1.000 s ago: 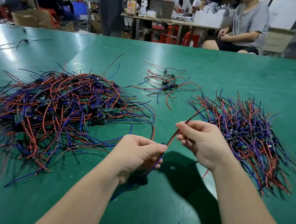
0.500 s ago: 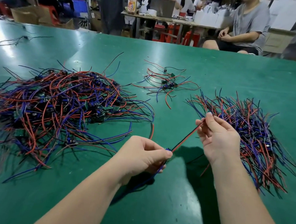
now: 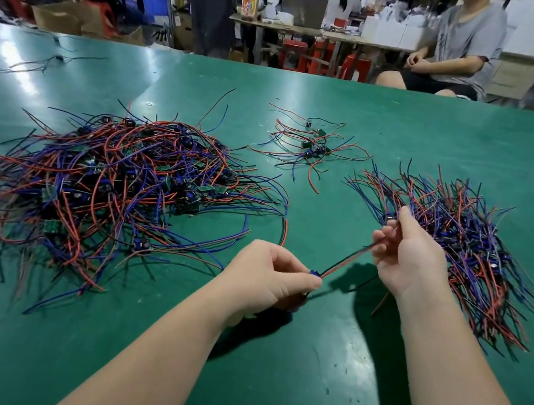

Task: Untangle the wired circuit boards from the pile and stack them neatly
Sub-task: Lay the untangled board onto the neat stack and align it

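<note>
Left fingers (image 3: 303, 277): curled together, thumb and forefinger clamped on a small wired board (image 3: 314, 273). Only its blue part shows at the fingertips; the rest is hidden inside the left hand (image 3: 269, 272).

Right fingers (image 3: 388, 236): curled, pinching the far end of the wire pair (image 3: 347, 261), one red and one black, that leaves the board. The right hand (image 3: 406, 254) sits up and to the right of the left hand. The pair runs straight and taut between the two grips, clear of the surface (image 3: 267, 376), with its shadow below. More wires trail from under the left hand; their colour is hard to tell in the shadow.

Left of the left fingers: the large tangled pile (image 3: 115, 186), red, blue and black wires looped over one another, small green boards showing through. One red-and-black wire end curls out of it, close above the left hand.

Right of and behind the right fingers: the sorted stack (image 3: 481, 241), wires lying roughly one way, fanned out at both ends. The right hand is just beside its near-left edge; whether they touch I cannot tell.

Beyond both hands, between pile and stack: a small cluster (image 3: 312, 143) of a few wired boards, apart from both.

Far left of the surface: stray dark wires (image 3: 37, 60).

Past the far edge: a seated person in a grey shirt (image 3: 462, 44), a work table with a bottle (image 3: 249, 2), and red stools (image 3: 355, 66).
</note>
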`<state>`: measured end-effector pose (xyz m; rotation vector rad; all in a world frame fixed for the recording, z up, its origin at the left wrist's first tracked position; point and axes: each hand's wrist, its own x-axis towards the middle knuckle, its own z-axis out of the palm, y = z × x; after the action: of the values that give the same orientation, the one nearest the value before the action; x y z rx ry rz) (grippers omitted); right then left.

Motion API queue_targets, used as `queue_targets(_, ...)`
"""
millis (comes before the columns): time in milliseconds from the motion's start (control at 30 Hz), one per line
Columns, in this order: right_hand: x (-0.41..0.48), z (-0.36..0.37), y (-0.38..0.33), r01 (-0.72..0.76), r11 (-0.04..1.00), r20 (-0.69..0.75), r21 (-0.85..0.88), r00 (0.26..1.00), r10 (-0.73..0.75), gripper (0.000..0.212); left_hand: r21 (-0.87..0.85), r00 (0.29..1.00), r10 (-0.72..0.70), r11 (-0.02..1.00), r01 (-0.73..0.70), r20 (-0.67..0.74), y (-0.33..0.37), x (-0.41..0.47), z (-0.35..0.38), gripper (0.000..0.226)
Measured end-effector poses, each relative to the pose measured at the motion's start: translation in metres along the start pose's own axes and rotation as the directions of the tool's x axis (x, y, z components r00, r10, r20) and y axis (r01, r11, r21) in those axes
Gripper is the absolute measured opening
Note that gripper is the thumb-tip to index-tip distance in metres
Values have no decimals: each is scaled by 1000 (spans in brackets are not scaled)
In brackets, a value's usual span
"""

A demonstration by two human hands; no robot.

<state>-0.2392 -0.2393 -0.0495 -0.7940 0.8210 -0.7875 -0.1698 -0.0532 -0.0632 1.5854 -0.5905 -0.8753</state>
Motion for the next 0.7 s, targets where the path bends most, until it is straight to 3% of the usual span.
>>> queue_targets(100,-2,0,-1,-13,996,11,89,1000,13,34,-168,995,25,985,-41,-98,4,3,-4,12)
queue_targets(167,-9,4,1,32,999,6,-23,999,-31,20,-279,975,34,955,-96,-218,6,6,-7,11)
queue_targets(267,-31,20,20,207,934,311,-292,944,-112,10,-322,943,70,929,-180,-324,4,10,-11,8)
queue_targets(367,-52,34,42,389,802,532,-453,840,-107,15,-105,920,177,969,-226,-350,-2,10,-11,12)
queue_targets(433,-55,37,45,456,728,502,-512,847,-178,17,-25,922,208,973,-228,-328,-2,11,-11,21)
queue_targets(567,-49,33,31,439,717,424,-542,879,-217,13,-14,947,277,959,-283,-166,-1,9,-8,37)
queue_targets(633,-43,27,15,414,720,392,-557,895,-211,11,-8,954,277,960,-280,-115,0,6,-4,31)
queue_targets(700,-33,13,-12,431,685,307,-587,902,-304,11,-23,959,245,968,-250,-144,1,3,-1,20)
